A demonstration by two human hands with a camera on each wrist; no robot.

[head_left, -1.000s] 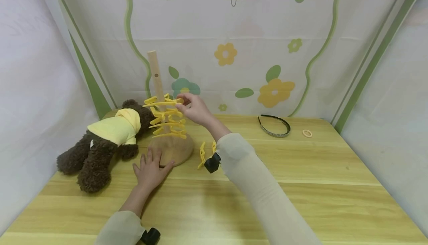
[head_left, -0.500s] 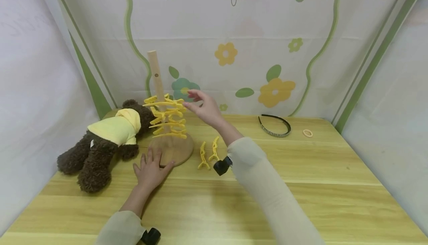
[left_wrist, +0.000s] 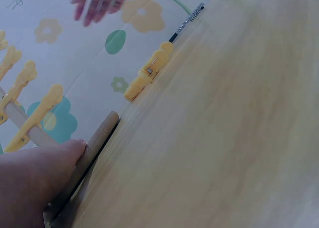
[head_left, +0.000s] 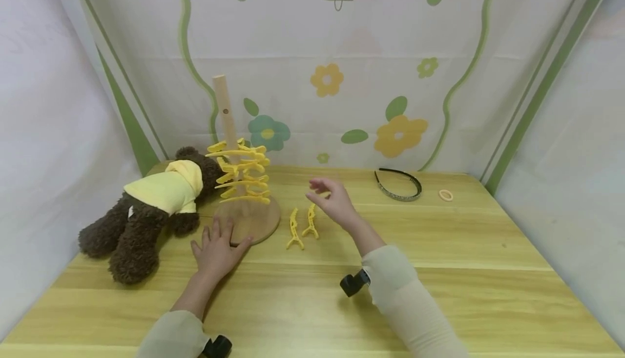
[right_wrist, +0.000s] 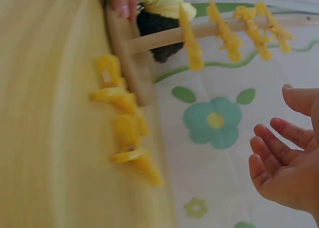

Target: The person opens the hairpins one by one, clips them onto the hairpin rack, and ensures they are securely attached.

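Note:
My left hand (head_left: pixel 215 252) rests with fingers spread on the front of a round wooden base (head_left: pixel 261 222). From that base rises a wooden post (head_left: pixel 223 103), with several yellow hair clips (head_left: pixel 244 168) clipped along its lower half. Two more yellow hair clips (head_left: pixel 294 230) lie side by side on the table, just right of the base. My right hand (head_left: pixel 334 203) hovers above and beyond these loose clips, its fingers relaxed and holding nothing. In the right wrist view, the right hand (right_wrist: pixel 289 158) is apart from the post, with its palm and loosely bent fingers showing.
A brown teddy bear (head_left: pixel 166 191) in a yellow hoodie lies left of the post. Toward the back right are a black headband (head_left: pixel 401 198) with a glittery band and a small pale ring (head_left: pixel 445 195). A printed white curtain (head_left: pixel 371 38) stands behind the wooden table (head_left: pixel 439 249).
My right hand has let go of the top clip on the post and moved right and down, toward the loose clips. My left hand has stayed on the base.

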